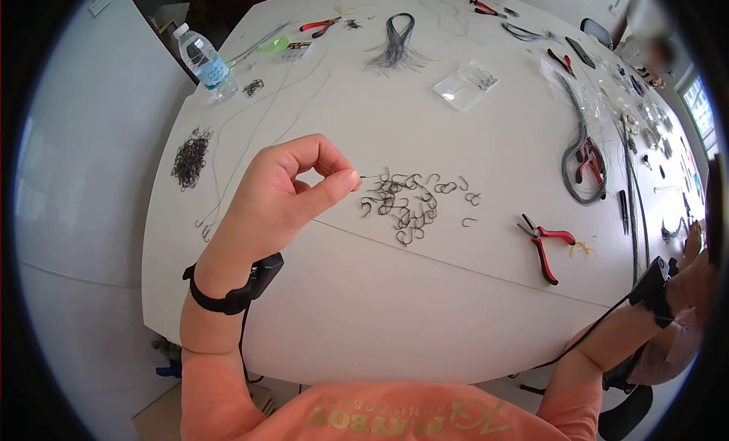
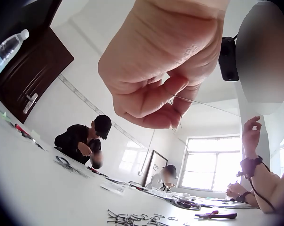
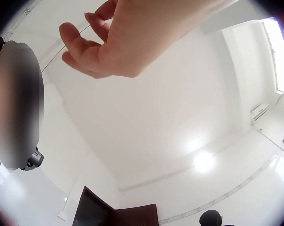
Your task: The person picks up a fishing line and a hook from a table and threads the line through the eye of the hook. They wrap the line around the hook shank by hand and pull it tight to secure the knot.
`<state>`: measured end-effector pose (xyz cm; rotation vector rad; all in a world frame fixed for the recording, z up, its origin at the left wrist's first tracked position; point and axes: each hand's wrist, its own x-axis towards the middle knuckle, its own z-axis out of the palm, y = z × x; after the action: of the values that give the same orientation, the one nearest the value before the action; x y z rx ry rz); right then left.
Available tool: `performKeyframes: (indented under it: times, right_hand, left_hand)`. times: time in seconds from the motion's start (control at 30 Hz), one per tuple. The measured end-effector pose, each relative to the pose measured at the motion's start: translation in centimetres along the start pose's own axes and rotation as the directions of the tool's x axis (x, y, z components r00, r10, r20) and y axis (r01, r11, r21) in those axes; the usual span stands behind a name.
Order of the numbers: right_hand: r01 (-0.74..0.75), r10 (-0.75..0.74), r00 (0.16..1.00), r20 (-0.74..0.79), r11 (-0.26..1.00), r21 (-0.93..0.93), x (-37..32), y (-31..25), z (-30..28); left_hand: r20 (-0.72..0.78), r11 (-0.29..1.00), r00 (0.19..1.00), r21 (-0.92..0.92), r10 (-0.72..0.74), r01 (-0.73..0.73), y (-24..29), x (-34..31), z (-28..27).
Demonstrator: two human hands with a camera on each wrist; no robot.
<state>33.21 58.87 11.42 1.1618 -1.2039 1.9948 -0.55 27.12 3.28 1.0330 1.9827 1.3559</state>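
My left hand (image 1: 292, 179) is raised over the table, thumb and index finger pinching a small dark fish hook (image 1: 369, 176), mostly hidden by the fingertips. In the left wrist view a thin fishing line (image 2: 208, 103) runs from these fingers toward the right. My right hand (image 3: 109, 47) is up at the far right, away from the table's middle, its bent fingers holding that line. Under and beyond the left fingertips lies a loose pile of dark fish hooks (image 1: 410, 206).
Red-handled pliers (image 1: 543, 247) lie right of the hooks. A denser hook pile (image 1: 191, 160) and a water bottle (image 1: 205, 61) are at left. Farther back are a bundle of line (image 1: 399, 42) and a clear plastic box (image 1: 465, 86). Other people sit around the table (image 1: 364, 319).
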Motion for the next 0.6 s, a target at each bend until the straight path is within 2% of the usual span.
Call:
performKeyframes:
  times: [0.03,0.07,0.13,0.17,0.23,0.27,0.33,0.43,0.47,0.5,0.53,0.57,0.6]
  right_hand:
    - [0.063,-0.066,0.998,0.017,0.989,0.135,0.4,0.8,0.3]
    - [0.062,-0.064,0.998,0.016,0.989,0.131,0.4,0.5,0.4]
    - [0.194,-0.200,0.979,0.035,0.972,0.136,0.5,-0.1,0.8]
    - [0.192,-0.198,0.980,0.034,0.972,0.132,0.4,0.0,1.1]
    - [0.363,-0.344,0.931,-0.120,0.899,0.244,0.6,1.3,1.9]
    - [0.362,-0.341,0.932,-0.124,0.901,0.239,0.4,1.2,1.8]
    - [0.181,-0.160,0.968,-0.195,0.979,0.093,-0.1,0.6,1.5]
    - [-0.133,0.091,0.933,-0.349,0.986,-0.098,-1.1,-0.5,1.3]
    - [-0.133,0.088,0.930,-0.356,0.986,-0.103,-2.4,0.2,1.4]
    - [-0.374,0.124,0.888,-0.443,0.755,-0.538,-4.3,2.0,1.7]
    - [-0.539,0.107,0.839,-0.534,0.297,-0.788,-4.9,3.9,2.4]
    - [-0.772,0.316,0.636,-0.704,0.233,-0.592,-1.1,8.7,5.3]
    - [-0.835,0.313,0.545,-0.778,0.290,-0.468,-0.4,12.3,6.5]
  left_hand:
    - [0.009,1.000,1.000,0.001,0.005,-0.005,0.0,0.0,0.1]
    - [0.018,1.000,1.000,0.002,0.009,-0.009,-0.1,0.0,0.2]
    - [0.024,1.000,1.000,0.017,0.007,-0.007,0.0,0.0,0.4]
    - [0.026,0.999,1.000,0.036,0.001,-0.002,0.0,0.0,0.5]
    - [0.041,0.999,0.999,0.046,-0.022,0.020,0.3,-0.1,0.5]
    - [0.053,0.997,0.998,0.060,-0.045,0.042,0.4,-0.1,0.6]
    - [0.055,0.997,0.998,0.067,-0.036,0.032,0.2,-0.1,1.0]
    - [0.097,0.999,0.995,0.035,-0.037,0.034,0.3,-0.4,2.2]
    - [0.130,0.999,0.990,0.000,-0.051,0.052,0.3,-0.6,2.7]
    - [0.139,0.999,0.989,0.001,-0.052,0.053,0.3,-0.8,3.4]
    - [0.207,0.999,0.977,-0.006,-0.045,0.047,0.4,-1.0,4.1]
    - [0.272,0.999,0.962,-0.014,-0.038,0.043,0.4,-1.2,4.8]
    - [0.277,0.999,0.960,-0.013,-0.041,0.047,0.5,-1.2,5.2]
